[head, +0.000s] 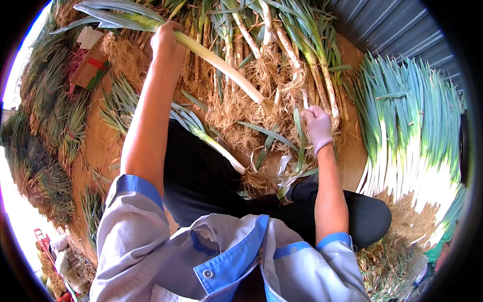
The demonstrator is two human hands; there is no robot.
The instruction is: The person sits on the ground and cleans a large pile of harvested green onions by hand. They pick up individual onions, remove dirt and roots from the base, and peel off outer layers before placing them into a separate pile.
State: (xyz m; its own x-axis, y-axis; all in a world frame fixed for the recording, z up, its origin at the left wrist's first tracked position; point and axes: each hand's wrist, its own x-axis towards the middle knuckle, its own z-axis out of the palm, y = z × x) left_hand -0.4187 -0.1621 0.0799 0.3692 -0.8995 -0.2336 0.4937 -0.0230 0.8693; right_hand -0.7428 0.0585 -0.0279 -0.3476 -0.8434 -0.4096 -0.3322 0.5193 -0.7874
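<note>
My left hand [168, 39] grips a large green onion [220, 68] where its white shaft turns green. The leaves fan out to the upper left, and the shaft slants down right to its roots. My right hand [318, 124], in a thin pale glove, is closed beside the hanging roots. A thin pale object [305, 100] sticks up from the fist; whether it is a blade or a peeled strip cannot be told. A second green onion [222, 149] with a white shaft lies across my lap, its roots near loose leaf scraps [283, 166].
Unpeeled green onions [237, 49] with brown roots lie heaped ahead. Clean ones stand stacked [411, 143] at right, against a corrugated metal wall [392, 26]. More bundles [53, 113] and a cardboard box [87, 71] are at left. Trimmings [388, 264] cover the lower right floor.
</note>
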